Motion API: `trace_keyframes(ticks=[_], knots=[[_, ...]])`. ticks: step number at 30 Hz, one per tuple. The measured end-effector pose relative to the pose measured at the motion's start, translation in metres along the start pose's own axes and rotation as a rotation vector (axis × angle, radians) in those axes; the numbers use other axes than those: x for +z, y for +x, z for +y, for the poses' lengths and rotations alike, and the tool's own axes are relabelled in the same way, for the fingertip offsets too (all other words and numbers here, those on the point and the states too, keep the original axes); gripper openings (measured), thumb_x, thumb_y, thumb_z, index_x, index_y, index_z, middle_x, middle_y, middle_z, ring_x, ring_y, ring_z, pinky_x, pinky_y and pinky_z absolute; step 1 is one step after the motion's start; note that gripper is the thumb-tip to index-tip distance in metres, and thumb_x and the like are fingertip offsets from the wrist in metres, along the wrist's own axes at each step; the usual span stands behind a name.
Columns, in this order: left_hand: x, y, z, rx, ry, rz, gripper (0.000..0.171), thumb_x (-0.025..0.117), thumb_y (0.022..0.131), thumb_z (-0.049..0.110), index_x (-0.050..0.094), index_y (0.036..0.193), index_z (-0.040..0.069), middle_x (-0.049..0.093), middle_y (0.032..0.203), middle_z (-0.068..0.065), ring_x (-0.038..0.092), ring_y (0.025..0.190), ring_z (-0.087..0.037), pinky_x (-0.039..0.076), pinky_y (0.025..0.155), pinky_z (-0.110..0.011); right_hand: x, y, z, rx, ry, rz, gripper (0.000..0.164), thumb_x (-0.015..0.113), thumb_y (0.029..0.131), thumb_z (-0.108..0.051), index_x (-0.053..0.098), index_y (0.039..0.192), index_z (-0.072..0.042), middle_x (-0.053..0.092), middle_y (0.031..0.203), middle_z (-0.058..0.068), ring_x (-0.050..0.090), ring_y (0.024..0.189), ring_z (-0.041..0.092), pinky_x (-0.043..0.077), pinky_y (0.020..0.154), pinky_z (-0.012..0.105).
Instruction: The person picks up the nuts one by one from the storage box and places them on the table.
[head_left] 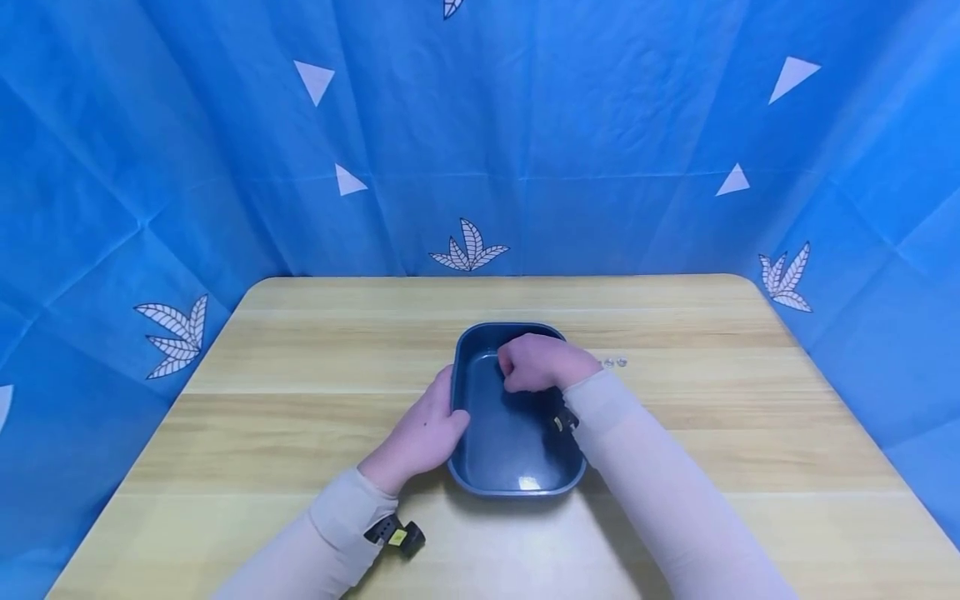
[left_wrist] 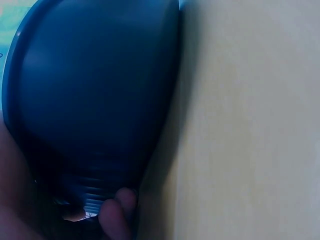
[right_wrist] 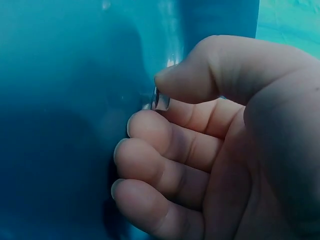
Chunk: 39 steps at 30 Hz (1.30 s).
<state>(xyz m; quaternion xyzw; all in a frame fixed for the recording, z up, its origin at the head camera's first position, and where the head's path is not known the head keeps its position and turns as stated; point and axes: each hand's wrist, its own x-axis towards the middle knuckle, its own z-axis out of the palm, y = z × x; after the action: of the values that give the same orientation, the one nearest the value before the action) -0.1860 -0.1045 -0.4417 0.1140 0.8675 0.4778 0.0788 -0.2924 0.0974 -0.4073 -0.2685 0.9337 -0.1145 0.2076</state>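
Note:
A dark blue rectangular tray (head_left: 517, 492) with rounded corners and raised walls is in the middle of the head view. My left hand (head_left: 422, 435) grips its left side, the thumb over the rim. In the left wrist view, fingertips (left_wrist: 115, 220) curl against the tray's outer wall (left_wrist: 95, 75). Inside the tray, toward its far end, is my right hand (head_left: 536, 363). The right wrist view shows thumb and index finger pinching a small, shiny, clear-looking piece (right_wrist: 162, 100) close to the blue surface. Its exact kind is unclear, as the fingers partly cover it.
A few small clear pieces (head_left: 615, 362) lie on the wooden table (head_left: 315, 333) just right of the tray, partly behind the right wrist. Blue patterned cloth (head_left: 480, 125) hangs behind the table and along its sides.

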Motion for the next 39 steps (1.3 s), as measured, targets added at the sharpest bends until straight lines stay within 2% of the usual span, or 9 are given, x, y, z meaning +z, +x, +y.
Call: trace_keyframes(ticks=[8,17,28,35,39], knots=[[0.000,-0.001,0.000,-0.025,-0.004,-0.010,0.067,0.047,0.099,0.009,0.020,0.160,0.009,0.035,0.159,-0.009,0.039,0.141,-0.025,0.035,0.113,-0.054,0.000,-0.001,0.004,-0.013,0.050,-0.013,0.008,0.065,0.087,-0.022,0.062,0.081,-0.019,0.061,0.071,-0.002,0.060,0.067,0.018,0.048,0.061,0.032],[0.001,0.000,-0.001,-0.029,-0.009,-0.009,0.066,0.046,0.098,0.010,0.020,0.159,0.010,0.036,0.158,-0.008,0.040,0.141,-0.025,0.035,0.113,-0.055,-0.001,0.001,0.009,-0.083,0.106,0.031,0.010,0.063,0.088,-0.020,0.060,0.079,-0.019,0.057,0.068,-0.004,0.057,0.066,0.017,0.045,0.060,0.031],[0.001,0.000,0.001,-0.039,-0.001,-0.003,0.066,0.045,0.100,0.010,0.018,0.160,0.009,0.034,0.160,-0.009,0.039,0.142,-0.028,0.036,0.111,-0.057,-0.004,0.000,0.013,-0.102,0.158,0.039,0.009,0.064,0.087,-0.019,0.060,0.079,-0.019,0.057,0.070,-0.003,0.056,0.066,0.019,0.044,0.060,0.032],[0.002,0.001,0.002,-0.043,0.000,-0.007,0.066,0.045,0.100,0.011,0.019,0.160,0.011,0.035,0.159,-0.007,0.039,0.142,-0.025,0.037,0.111,-0.054,-0.005,-0.008,0.015,-0.141,0.224,0.091,0.008,0.066,0.086,-0.015,0.061,0.082,-0.021,0.061,0.073,-0.003,0.056,0.066,0.019,0.047,0.061,0.033],[0.000,0.001,0.003,-0.032,0.001,-0.003,0.065,0.045,0.100,0.010,0.020,0.159,0.010,0.036,0.158,-0.008,0.040,0.141,-0.026,0.037,0.111,-0.055,-0.010,-0.014,0.013,-0.169,0.216,0.120,0.008,0.065,0.088,-0.015,0.061,0.084,-0.020,0.060,0.072,-0.004,0.056,0.065,0.018,0.048,0.060,0.032]])
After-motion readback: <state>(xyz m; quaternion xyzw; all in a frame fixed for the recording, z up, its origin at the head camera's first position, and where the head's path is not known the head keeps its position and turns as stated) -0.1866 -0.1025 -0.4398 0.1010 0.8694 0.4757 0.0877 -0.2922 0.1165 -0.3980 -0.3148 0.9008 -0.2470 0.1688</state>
